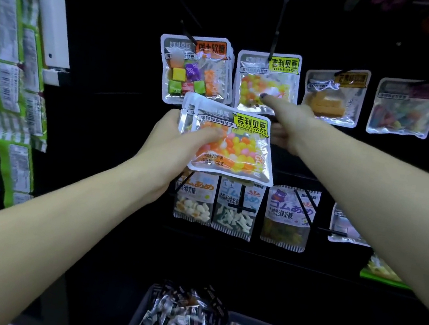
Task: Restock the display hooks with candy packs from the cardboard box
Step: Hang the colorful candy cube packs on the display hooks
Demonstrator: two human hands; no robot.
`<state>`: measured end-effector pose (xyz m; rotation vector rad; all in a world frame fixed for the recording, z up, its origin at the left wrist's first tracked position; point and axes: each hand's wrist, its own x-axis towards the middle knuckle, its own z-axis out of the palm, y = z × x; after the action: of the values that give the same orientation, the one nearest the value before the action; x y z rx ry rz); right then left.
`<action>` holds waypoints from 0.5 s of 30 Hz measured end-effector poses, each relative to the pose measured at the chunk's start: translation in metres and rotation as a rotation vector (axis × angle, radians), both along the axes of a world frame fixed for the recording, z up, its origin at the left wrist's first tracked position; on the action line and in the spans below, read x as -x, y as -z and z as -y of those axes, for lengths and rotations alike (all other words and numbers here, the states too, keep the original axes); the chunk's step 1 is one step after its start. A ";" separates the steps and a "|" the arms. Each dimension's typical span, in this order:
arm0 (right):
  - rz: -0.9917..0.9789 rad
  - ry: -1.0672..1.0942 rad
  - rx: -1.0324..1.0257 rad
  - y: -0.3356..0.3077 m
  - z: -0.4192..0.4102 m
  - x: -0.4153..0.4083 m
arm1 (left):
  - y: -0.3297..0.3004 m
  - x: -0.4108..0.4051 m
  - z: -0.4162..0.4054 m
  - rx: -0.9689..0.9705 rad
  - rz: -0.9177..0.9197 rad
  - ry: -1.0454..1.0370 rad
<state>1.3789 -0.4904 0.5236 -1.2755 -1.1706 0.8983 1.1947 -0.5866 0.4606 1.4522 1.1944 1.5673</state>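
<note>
A small stack of jelly bean packs (232, 144) is gripped in the left hand (176, 139), thumb across the front, just below the matching hung pack (266, 81), probably for comparison; that pack is touched by the right hand (290, 118), forefinger extended, seemingly to steady it on its hook (276, 33); the cardboard box is not seen.

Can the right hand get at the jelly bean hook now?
Probably yes: the right hand already touches the hung jelly bean pack below the hook, and nothing blocks it.
</note>
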 end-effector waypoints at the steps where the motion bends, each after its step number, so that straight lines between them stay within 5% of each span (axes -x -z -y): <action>1: 0.016 0.037 0.013 0.002 0.004 -0.004 | -0.001 0.000 -0.001 -0.003 0.013 -0.008; 4: 0.066 0.032 0.072 0.008 0.032 -0.013 | -0.007 0.002 0.005 -0.026 0.023 -0.009; 10: 0.156 -0.417 0.142 0.010 0.098 -0.025 | -0.015 0.002 0.018 -0.038 0.079 -0.043; 15: 0.199 -0.417 0.062 0.011 0.113 -0.022 | -0.017 -0.007 0.035 -0.024 0.085 -0.059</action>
<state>1.4005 -0.6038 0.5131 -1.2103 -1.6150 1.1348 1.2014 -0.6217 0.4779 1.3627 1.1823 1.6721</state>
